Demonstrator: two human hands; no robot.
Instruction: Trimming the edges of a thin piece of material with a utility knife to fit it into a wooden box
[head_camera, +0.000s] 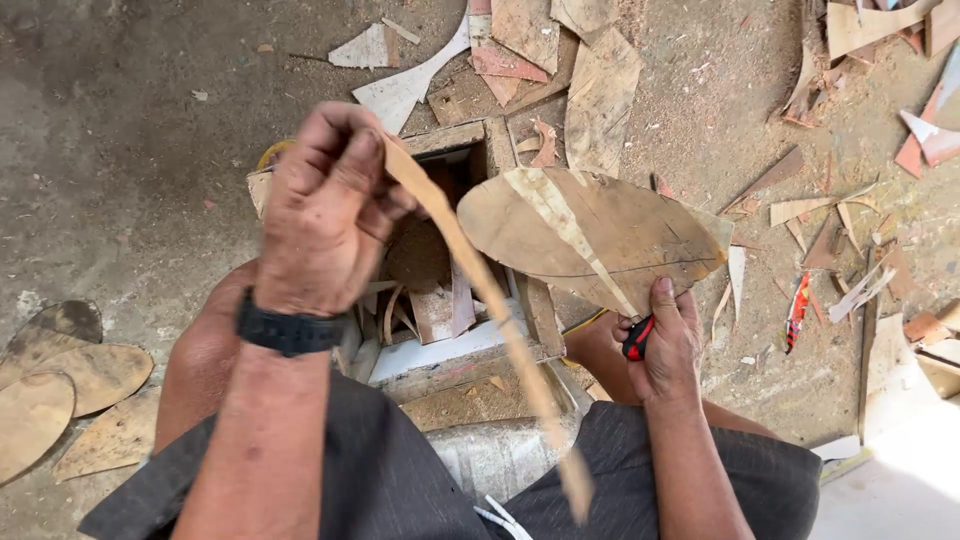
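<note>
Leaf-shaped board piece (590, 245) sits over a wooden crate (470, 340), steadied by the right hand (665, 345), which is closed around a red-and-black cutter (637, 338). Left hand (325, 210) pinches a long trimmed strip (490, 300). Dusty concrete floor (130, 150) lies around, littered with offcuts (560, 70); cut ovals (70, 385) are stacked at the left.

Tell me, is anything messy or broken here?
Yes. Jagged offcuts lie scattered over the dusty floor, not stacked like the oval pieces at the left. The left hand pinches a long trimmed strip; the right hand holds a knife against a sole-shaped sheet.
</note>
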